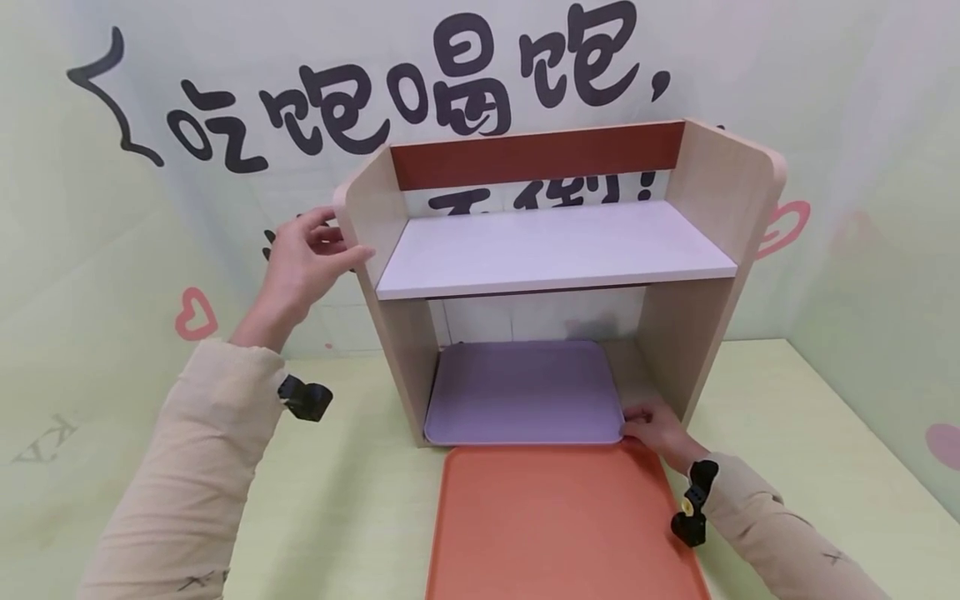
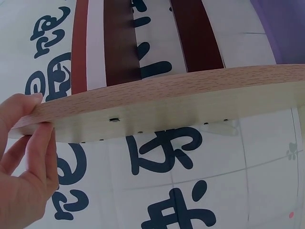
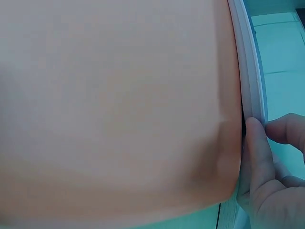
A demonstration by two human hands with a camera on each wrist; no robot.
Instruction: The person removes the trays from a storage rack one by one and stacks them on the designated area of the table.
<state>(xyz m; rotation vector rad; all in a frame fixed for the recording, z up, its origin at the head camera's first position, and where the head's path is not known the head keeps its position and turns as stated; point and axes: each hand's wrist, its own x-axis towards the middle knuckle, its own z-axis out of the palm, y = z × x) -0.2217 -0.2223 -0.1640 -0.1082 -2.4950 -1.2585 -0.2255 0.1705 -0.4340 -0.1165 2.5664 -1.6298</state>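
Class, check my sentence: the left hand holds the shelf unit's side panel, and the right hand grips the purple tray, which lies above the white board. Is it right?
Not above: the head view shows the purple tray below the white board. The rest stands.

Forward-down head view, close wrist views of hands (image 1: 298, 262) (image 1: 657, 429)
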